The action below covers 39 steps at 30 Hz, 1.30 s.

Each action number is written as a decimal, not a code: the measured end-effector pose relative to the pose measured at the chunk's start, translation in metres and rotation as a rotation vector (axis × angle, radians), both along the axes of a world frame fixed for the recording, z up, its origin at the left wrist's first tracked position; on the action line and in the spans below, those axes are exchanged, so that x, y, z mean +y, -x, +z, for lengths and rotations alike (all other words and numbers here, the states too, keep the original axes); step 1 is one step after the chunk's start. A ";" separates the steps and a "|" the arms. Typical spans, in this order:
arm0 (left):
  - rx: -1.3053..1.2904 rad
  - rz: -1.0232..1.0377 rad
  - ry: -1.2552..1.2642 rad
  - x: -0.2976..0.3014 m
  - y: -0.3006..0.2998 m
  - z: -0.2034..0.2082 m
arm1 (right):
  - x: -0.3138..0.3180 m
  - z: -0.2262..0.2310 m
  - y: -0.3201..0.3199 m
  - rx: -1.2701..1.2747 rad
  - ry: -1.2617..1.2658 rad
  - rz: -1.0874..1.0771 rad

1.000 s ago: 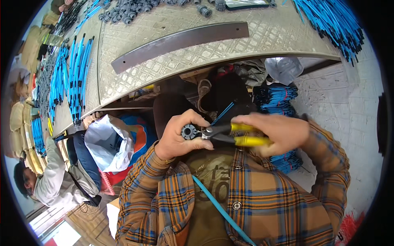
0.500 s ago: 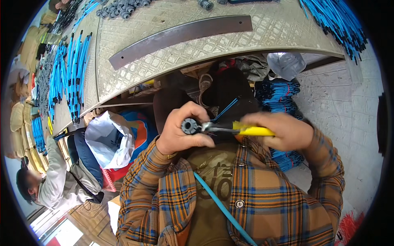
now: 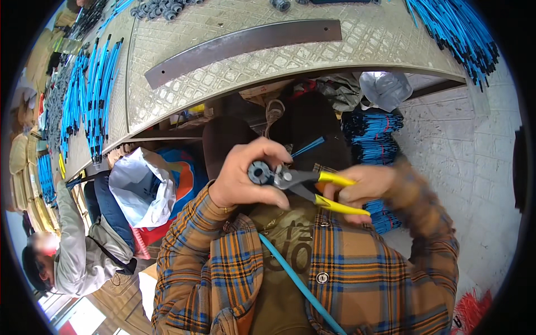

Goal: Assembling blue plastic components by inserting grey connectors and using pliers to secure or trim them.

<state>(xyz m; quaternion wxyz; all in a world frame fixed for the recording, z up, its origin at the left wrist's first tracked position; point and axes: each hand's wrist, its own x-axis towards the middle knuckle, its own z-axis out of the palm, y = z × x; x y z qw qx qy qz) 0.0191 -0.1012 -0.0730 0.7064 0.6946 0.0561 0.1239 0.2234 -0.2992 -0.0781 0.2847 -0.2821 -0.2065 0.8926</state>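
My left hand point(image 3: 233, 177) is wrapped round a dark grey, ribbed round fitting point(image 3: 259, 172), its hollow end facing up between thumb and forefinger. In my right hand point(image 3: 365, 185) are yellow-handled pliers point(image 3: 335, 207), their handles spread wide apart. The metal head of the pliers meets the fitting at its right side; what the jaws grip there is hidden. Just beyond my left fingertips, thin blue strands point(image 3: 308, 146) stick out above my lap. Whether they join the fitting cannot be made out.
Ahead, a curved dark metal strip point(image 3: 245, 50) lies on the patterned table point(image 3: 223, 84). Grey fittings point(image 3: 162, 9) and blue rod bundles point(image 3: 103, 95) are at left, more blue rods point(image 3: 455, 39) at right. A white bag point(image 3: 142, 187) stands near a seated person point(image 3: 84, 251).
The pliers' yellow handles, close together before, now stand apart. My right hand has shifted slightly left and down. My left hand keeps the fitting in nearly the same place.
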 end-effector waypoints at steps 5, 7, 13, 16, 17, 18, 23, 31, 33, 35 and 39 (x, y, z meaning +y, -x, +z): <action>-0.027 -0.152 -0.148 0.008 0.003 0.001 | -0.009 -0.021 0.027 0.222 0.049 -0.081; 0.006 -0.125 -0.068 0.005 0.004 0.002 | 0.004 0.005 0.007 -0.403 -0.336 -0.022; 0.040 0.016 0.117 0.001 0.006 0.004 | 0.009 0.028 0.005 -0.643 -0.411 -0.098; 0.014 -0.100 -0.032 0.008 0.004 0.007 | -0.001 -0.001 0.010 -0.117 0.039 -0.051; 0.031 -0.130 -0.024 0.008 0.005 0.009 | -0.005 -0.013 0.018 -0.077 0.027 -0.075; 0.014 -0.173 -0.056 0.010 0.005 0.008 | -0.007 -0.013 0.020 -0.110 -0.019 -0.098; 0.032 -0.149 -0.100 0.008 -0.003 0.016 | 0.010 0.022 -0.005 -0.180 0.089 -0.003; 0.033 -0.185 -0.141 0.007 -0.004 0.016 | 0.020 0.044 -0.014 -0.295 -0.012 0.040; 0.018 -0.177 -0.135 0.008 -0.003 0.014 | 0.022 0.043 -0.013 -0.305 -0.025 0.055; 0.017 -0.179 -0.123 0.008 -0.003 0.012 | 0.022 0.040 -0.012 -0.318 -0.062 0.064; 0.029 -0.186 -0.107 0.007 -0.001 0.013 | 0.018 0.032 -0.008 -0.327 -0.110 0.055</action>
